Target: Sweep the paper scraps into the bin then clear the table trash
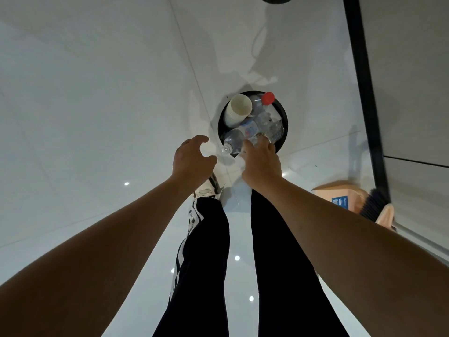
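A round black bin (284,117) stands on the white tiled floor ahead of my feet. It is filled to the rim with a white paper cup (239,108), a clear bottle with a red cap (268,98) and other crumpled clear plastic bottles (233,139). My right hand (261,161) is over the bin's near edge, its fingers curled round a clear plastic bottle (257,138) at the top of the pile. My left hand (192,158) hovers just left of the bin, fingers loosely curved and holding nothing.
An orange dustpan (340,194) with a dark broom head (375,203) lies on the floor at the right. A black broom handle or post (362,93) runs up beside a wall. My legs and a white shoe (209,188) are below.
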Action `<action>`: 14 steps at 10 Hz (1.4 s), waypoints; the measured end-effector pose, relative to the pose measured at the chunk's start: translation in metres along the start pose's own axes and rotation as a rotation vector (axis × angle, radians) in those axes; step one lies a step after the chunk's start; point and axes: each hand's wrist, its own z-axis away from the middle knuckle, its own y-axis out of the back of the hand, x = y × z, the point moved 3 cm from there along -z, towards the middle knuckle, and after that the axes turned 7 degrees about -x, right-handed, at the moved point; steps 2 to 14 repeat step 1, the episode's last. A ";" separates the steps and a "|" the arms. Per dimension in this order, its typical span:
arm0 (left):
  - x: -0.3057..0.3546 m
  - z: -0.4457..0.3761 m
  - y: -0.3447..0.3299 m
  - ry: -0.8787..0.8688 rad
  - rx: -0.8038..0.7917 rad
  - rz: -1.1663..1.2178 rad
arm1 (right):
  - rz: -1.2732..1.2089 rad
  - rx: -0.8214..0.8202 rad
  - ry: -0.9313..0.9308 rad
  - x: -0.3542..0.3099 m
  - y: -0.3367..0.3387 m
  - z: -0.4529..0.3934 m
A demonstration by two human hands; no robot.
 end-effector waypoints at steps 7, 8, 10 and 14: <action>0.011 0.011 0.015 -0.018 -0.016 -0.020 | -0.055 0.003 -0.050 -0.002 0.015 0.015; 0.011 0.011 0.015 -0.018 -0.016 -0.020 | -0.055 0.003 -0.050 -0.002 0.015 0.015; 0.011 0.011 0.015 -0.018 -0.016 -0.020 | -0.055 0.003 -0.050 -0.002 0.015 0.015; 0.011 0.011 0.015 -0.018 -0.016 -0.020 | -0.055 0.003 -0.050 -0.002 0.015 0.015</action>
